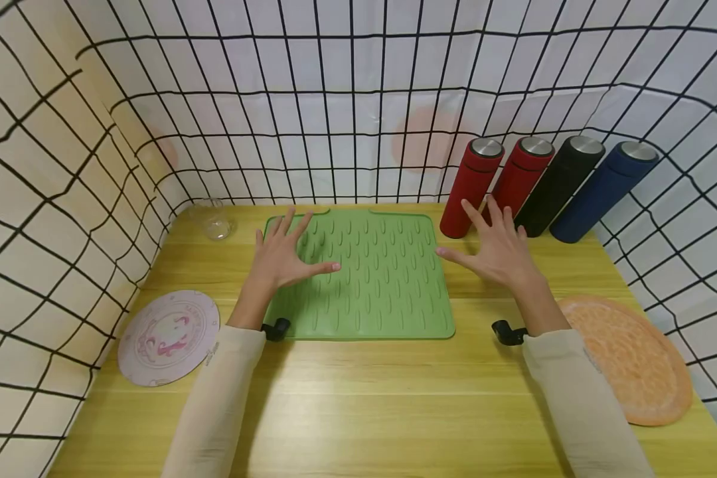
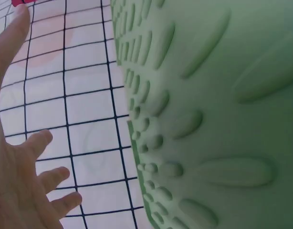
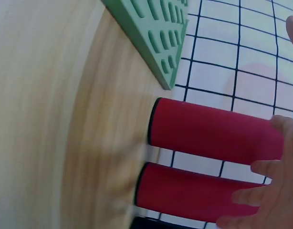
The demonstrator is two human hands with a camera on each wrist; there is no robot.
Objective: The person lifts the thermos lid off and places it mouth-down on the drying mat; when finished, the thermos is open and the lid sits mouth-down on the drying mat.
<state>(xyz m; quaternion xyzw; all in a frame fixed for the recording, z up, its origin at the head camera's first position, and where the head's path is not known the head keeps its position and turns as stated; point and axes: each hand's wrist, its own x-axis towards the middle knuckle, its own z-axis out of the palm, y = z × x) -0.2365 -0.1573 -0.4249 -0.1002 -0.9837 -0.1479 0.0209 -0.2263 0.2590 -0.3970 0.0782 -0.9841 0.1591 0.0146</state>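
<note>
On the bench (image 1: 364, 398), the green mat (image 1: 382, 285) lies below the left grip (image 1: 279, 257), which is spread; the right grip (image 1: 502, 249), likewise spread, is near two red flasks (image 1: 471, 189) standing right of the mat.

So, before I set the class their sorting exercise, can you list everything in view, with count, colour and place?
Ribbed mat: 1, green, back centre of table
Red flasks: 2, red with silver tops, back right
Black flask: 1, black with silver top, right of the reds
Blue flask: 1, blue with silver top, far right of the row
Clear vessel: 1, colourless, back left
Patterned disc: 1, pale pink, left
Orange disc: 1, orange, right, partly under a sleeve in view
Table: 1, yellowish wood, beneath everything
Wire grid: black, around back and sides
Sheeting: white, behind grid
Wrist devices: 2, black, one per wrist
Sleeves: 2, cream, forearms
Left hand: 1, bare, over mat's left
Right hand: 1, bare, by red flasks
</note>
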